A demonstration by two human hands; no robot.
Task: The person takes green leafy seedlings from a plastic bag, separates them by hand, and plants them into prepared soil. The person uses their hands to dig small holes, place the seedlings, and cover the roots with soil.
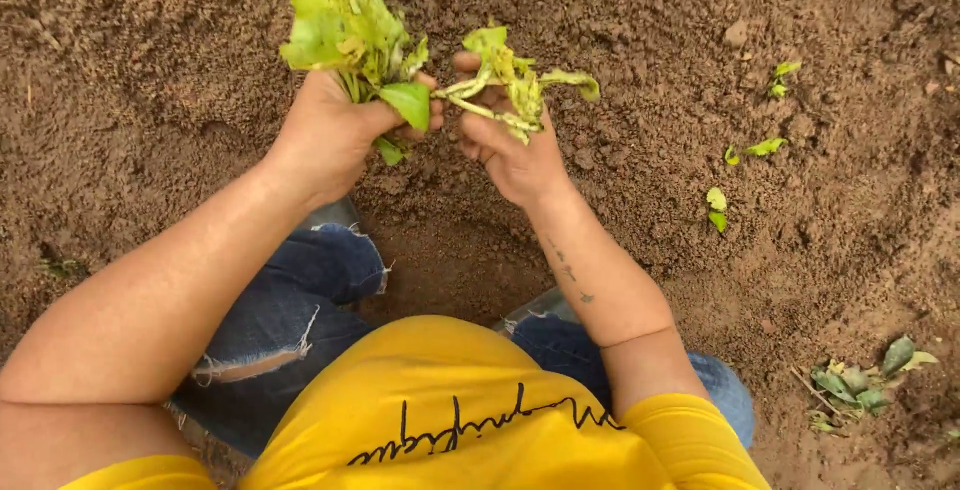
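Crumbly matt soil [640,40]; limp, soft green seedlings [350,35].

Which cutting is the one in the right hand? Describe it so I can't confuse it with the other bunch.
Above the yellow shirt, both hands are raised over bare brown soil. The right hand pinches a limp cutting lying sideways, with pale bare stems and few wilted leaves. The left hand grips a fuller, upright bunch instead.

left hand [330,130] beside right hand [515,145], soil [150,70] beneath

Person: yellow short-sleeved shirt [470,420] with black script, ripped blue jeans [290,320], small tattoo marks on right forearm [600,280].
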